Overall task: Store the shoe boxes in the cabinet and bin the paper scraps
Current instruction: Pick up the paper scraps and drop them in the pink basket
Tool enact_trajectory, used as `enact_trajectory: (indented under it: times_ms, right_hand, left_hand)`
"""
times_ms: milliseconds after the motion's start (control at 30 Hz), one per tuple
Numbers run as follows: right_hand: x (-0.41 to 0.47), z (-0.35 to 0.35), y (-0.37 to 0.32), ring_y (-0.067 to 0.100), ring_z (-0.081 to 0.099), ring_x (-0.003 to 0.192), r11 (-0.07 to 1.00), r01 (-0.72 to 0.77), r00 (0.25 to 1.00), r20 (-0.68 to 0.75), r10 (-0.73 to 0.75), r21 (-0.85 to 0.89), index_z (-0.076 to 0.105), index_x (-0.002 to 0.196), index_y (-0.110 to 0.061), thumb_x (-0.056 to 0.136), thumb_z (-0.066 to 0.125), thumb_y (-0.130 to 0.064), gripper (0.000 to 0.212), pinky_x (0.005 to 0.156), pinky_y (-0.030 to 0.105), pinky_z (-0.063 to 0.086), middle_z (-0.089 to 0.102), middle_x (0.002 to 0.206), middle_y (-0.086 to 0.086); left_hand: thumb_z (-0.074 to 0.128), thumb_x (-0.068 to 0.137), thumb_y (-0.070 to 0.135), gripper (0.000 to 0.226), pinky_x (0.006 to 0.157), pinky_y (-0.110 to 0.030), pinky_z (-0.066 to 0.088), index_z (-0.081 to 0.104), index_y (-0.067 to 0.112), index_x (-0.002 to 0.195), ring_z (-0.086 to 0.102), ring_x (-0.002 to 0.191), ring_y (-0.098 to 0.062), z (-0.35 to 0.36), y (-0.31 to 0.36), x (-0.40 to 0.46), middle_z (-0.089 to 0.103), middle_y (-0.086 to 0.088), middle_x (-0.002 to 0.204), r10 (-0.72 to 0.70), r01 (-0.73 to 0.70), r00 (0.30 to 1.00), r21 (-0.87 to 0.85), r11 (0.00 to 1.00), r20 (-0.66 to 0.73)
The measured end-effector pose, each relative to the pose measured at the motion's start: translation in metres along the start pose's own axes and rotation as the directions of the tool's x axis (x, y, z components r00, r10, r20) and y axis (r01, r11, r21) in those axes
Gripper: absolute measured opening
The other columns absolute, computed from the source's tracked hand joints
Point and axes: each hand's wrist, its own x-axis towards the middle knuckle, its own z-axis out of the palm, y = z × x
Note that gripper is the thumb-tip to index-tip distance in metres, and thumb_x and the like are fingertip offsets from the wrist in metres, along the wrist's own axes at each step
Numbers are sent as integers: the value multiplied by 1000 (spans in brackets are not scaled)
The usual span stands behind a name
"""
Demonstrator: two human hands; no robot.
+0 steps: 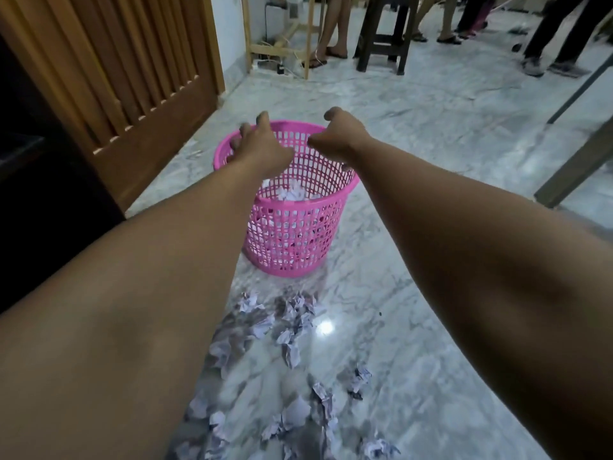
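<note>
A pink mesh bin (292, 234) stands on the marble floor, with crumpled white paper (292, 193) inside it. Both my arms reach out over its mouth. My left hand (257, 146) hangs above the bin's left rim, fingers spread and pointing down, nothing in it. My right hand (336, 136) hovers over the right rim with fingers apart and curled downward, also holding nothing. Several crumpled paper scraps (288, 322) lie scattered on the floor in front of the bin, more of them nearer to me (298, 415). No shoe boxes are in view.
A brown slatted cabinet door (132, 78) stands open at the left, with the dark cabinet interior (33, 161) beside it. A dark wooden stool (384, 34) and several people's legs (335, 28) are at the back. A furniture leg (577, 167) slants in at the right.
</note>
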Motion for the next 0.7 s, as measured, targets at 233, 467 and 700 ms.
enact_trajectory:
  times_ms: [233, 467, 700]
  right_hand:
    - [-96, 54, 116, 10, 64, 77, 970, -9, 913, -393, 108, 244, 69, 109, -19, 89, 58, -29, 25, 70, 27, 47, 65, 80, -12]
    - [-315, 174, 240, 37, 21, 154, 965, -153, 894, 387, 227, -213, 14, 160, -44, 69, 61, -87, 112, 114, 62, 38, 19, 166, 13]
    - [-382, 214, 256, 50, -34, 146, 861, 189, 750, 635, 184, -473, -39, 150, -37, 52, 55, -100, 150, 110, 82, 2, -47, 157, 14]
  left_hand:
    - [50, 85, 49, 57, 110, -51, 33, 49, 26, 137, 28, 144, -32, 58, -115, -121, 39, -4, 152, 42, -49, 912, -6, 999, -408]
    - [42, 52, 106, 133, 120, -62, -2, -9, 43, 158, -27, 152, -29, 126, -269, -307, -28, 5, 165, -170, 18, 909, 374, 927, 380]
    - [54, 51, 98, 140, 120, -61, 2, -31, 46, 149, -26, 151, -33, 172, -290, -385, -48, 3, 155, -129, -152, 767, 373, 915, 629]
